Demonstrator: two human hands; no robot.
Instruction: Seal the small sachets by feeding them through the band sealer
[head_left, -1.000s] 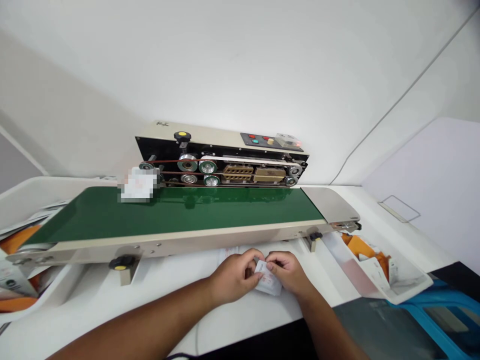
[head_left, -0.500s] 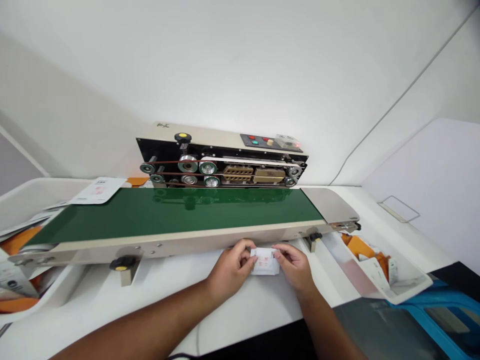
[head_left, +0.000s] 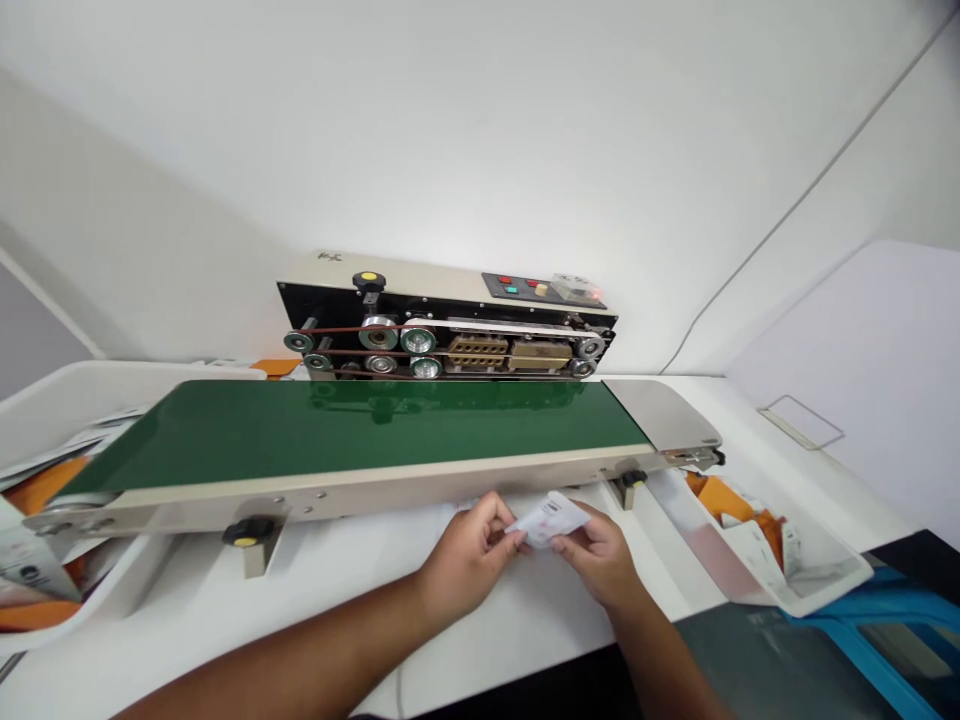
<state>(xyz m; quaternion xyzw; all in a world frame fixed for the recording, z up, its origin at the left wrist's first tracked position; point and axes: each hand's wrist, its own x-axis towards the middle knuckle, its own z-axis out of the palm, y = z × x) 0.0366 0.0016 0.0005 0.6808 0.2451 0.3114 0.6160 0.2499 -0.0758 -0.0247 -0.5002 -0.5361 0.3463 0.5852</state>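
Note:
Between my two hands is a small white pouch (head_left: pixel 551 518) with faint pink print, tilted and partly bent. My left hand (head_left: pixel 474 548) pinches its left edge between thumb and fingers. On the other side, my right hand (head_left: pixel 598 552) grips its right edge, the fingers partly hidden behind it. Both hands are over the white table, just in front of the conveyor's near rail. Behind them runs the green conveyor belt (head_left: pixel 375 430) of a band sealing machine (head_left: pixel 450 325) with metal rollers and brown bands.
A white bin (head_left: pixel 142 560) of white and orange packets stands at the belt's left end. Another white bin (head_left: pixel 821 575) with similar packets is at the right. A blue chair or stool (head_left: pixel 862 640) is at the lower right. Black knobs (head_left: pixel 249 532) stick out under the rail.
The pouch in my hands has turned from lying flat toward me to tilted and bent. A white pouch at the belt's left end has gone from the belt.

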